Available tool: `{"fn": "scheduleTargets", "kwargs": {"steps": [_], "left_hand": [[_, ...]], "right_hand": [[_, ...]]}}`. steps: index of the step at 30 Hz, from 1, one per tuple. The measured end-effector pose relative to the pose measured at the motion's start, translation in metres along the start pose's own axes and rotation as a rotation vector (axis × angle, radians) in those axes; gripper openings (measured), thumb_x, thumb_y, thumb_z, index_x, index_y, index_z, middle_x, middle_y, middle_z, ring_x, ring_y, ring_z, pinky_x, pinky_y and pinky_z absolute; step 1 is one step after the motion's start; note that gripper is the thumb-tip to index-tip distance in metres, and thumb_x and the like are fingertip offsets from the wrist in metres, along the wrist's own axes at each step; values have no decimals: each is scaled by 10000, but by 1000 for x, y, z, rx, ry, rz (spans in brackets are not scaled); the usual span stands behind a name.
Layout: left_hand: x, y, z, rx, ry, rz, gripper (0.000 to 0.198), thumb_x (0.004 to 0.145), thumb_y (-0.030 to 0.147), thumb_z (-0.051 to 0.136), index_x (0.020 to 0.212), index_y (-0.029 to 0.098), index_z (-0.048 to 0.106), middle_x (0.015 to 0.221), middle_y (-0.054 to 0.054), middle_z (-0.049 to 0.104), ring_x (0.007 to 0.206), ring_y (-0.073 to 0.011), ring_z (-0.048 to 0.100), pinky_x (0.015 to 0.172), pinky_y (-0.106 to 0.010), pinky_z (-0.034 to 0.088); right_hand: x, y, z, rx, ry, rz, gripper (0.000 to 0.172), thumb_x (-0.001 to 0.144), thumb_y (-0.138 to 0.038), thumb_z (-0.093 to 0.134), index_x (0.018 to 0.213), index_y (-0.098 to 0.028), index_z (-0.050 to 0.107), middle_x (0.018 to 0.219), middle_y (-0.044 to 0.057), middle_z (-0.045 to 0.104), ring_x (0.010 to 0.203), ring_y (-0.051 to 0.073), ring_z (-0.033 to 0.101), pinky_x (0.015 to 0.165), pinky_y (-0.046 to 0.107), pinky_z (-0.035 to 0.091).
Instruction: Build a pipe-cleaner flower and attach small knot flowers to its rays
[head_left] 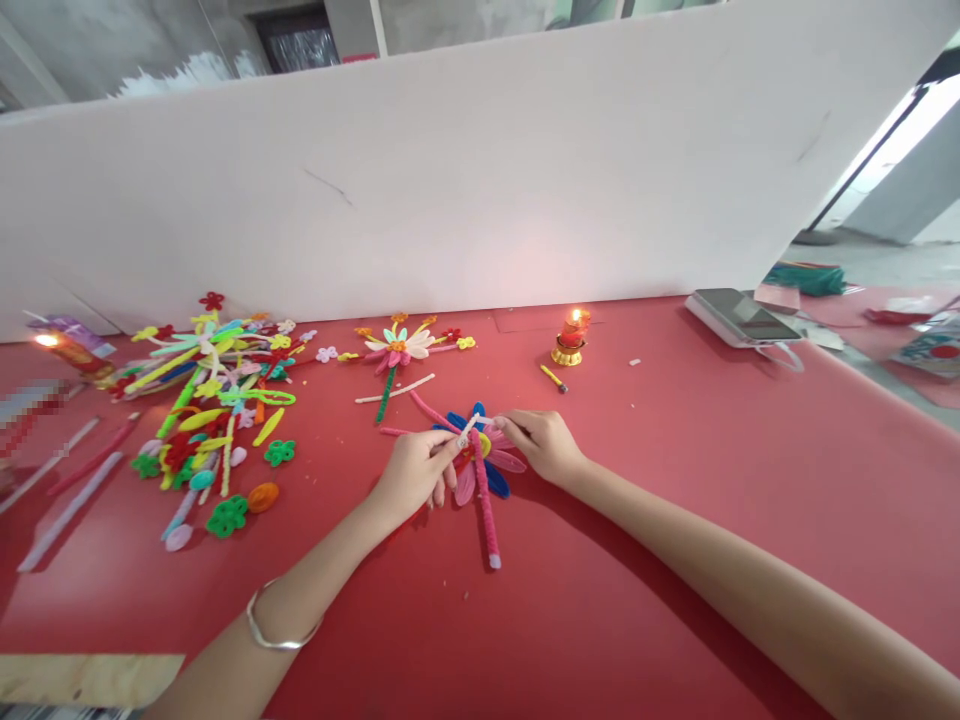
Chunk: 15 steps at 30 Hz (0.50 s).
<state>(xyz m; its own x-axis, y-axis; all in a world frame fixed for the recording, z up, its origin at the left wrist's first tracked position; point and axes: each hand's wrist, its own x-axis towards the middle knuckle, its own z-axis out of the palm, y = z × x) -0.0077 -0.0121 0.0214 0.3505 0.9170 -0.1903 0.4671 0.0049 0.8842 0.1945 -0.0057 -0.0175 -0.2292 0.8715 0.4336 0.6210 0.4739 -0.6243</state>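
Your left hand reaches in from the near left, wrist bent a little, thumb and forefinger pinching a short white strip while the other fingers curl beneath. Your right hand comes from the near right, forearm low and slanting, its thumb and fingertips closed on the strip's right end. The strip bends between the two hands, just over a blue-and-pink fuzzy flower at the middle of the red bench; your left fingers hide part of the flower's left side. Its pink stem points toward you. A silver bangle circles your left forearm.

Beyond your hands, slightly left, lies a pale-petalled flower with a green stem. Far left is a heap of coloured fuzzy pieces, with a lit candle beside it. Another lit candle stands beyond your right hand, a yellow stub near it. A phone-like device lies far right. A white panel walls off the far edge.
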Motion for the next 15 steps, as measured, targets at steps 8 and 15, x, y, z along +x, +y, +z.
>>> {"fn": "scheduleTargets", "kwargs": {"steps": [8,15], "left_hand": [[-4,1,6,52,22,12,413,854,481,442,1073,175,610,386,74,449,239,-80,418,227,-144,269],[-5,4,6,87,28,32,388,862,465,422,988,169,638,381,69,444,240,-85,418,231,-149,266]], "right_hand": [[-1,2,4,-81,-1,-68,418,923,-394,323,774,-180,650,632,44,625,526,97,499,543,206,320],[-1,3,5,-131,13,-92,409,923,-387,333,781,-186,659,630,48,636,525,98,518,539,204,314]]}}
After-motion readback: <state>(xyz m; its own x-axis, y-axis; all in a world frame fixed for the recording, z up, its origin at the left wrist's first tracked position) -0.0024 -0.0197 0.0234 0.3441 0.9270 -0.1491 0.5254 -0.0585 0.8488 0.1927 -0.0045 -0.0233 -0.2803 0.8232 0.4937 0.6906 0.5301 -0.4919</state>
